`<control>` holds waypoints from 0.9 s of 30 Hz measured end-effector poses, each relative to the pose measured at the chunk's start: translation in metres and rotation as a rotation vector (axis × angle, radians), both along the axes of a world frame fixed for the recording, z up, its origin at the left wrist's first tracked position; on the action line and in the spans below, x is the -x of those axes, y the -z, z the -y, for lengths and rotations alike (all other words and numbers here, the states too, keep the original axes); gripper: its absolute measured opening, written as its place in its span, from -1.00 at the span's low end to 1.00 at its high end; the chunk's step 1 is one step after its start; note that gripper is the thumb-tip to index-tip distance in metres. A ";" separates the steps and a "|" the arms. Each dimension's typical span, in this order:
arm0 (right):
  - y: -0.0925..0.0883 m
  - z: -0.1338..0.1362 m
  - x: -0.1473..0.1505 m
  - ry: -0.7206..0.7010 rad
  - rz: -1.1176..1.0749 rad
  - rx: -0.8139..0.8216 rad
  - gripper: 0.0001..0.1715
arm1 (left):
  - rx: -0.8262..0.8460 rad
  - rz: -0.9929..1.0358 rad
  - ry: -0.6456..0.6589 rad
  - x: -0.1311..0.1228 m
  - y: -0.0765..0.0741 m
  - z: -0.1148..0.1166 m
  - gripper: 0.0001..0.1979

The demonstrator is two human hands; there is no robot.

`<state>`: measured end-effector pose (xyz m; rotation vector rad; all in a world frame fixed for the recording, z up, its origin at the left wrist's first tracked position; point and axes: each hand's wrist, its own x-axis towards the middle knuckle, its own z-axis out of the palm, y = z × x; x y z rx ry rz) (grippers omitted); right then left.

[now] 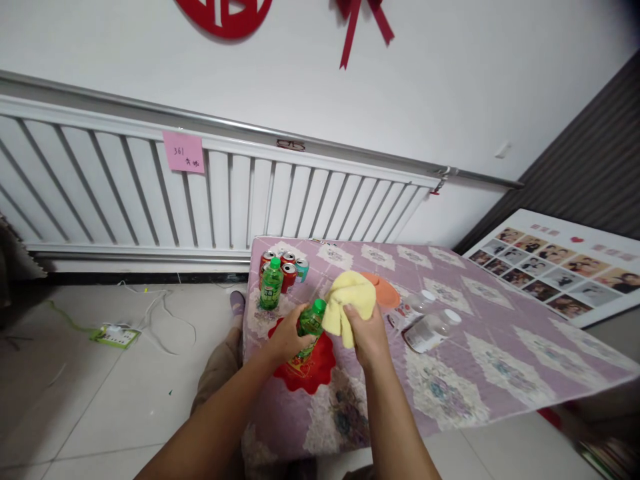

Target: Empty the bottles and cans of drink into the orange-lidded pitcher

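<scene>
My left hand (pixel 285 337) is wrapped round a green plastic bottle (pixel 310 323) with a green cap, held tilted over a red mat (pixel 307 373) on the table. My right hand (pixel 365 333) grips a yellow cloth (pixel 350 303) bunched against the bottle's cap end. Both hands are closed over the near left part of the table (pixel 500 360), which has a purple patterned cover.
A second green bottle (pixel 271 283) and several drink cans (pixel 287 267) stand at the table's far left corner. Two clear bottles (pixel 430 327) lie on their sides to the right, near an orange disc (pixel 383 290). A radiator (pixel 150 193), a power strip (pixel 116 335) and a photo board (pixel 560 263) surround the table.
</scene>
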<state>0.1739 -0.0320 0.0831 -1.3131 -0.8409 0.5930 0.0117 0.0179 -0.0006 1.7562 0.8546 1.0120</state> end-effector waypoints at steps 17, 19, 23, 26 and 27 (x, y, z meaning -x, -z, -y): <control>0.033 -0.009 0.013 0.028 -0.126 0.007 -0.24 | -0.022 0.008 -0.014 -0.001 0.002 0.001 -0.25; 0.040 0.000 0.022 0.053 -0.058 0.015 -0.18 | -0.039 0.013 -0.027 -0.004 0.003 0.001 -0.25; 0.054 0.012 0.040 0.101 0.027 0.035 -0.07 | -0.058 -0.028 -0.154 -0.012 0.004 0.007 -0.37; 0.061 0.019 0.048 0.141 0.045 0.039 -0.04 | -0.056 -0.043 -0.304 -0.018 0.007 0.014 -0.53; 0.062 0.020 0.050 0.147 0.057 0.038 -0.03 | -0.056 -0.039 -0.339 -0.020 0.008 0.016 -0.56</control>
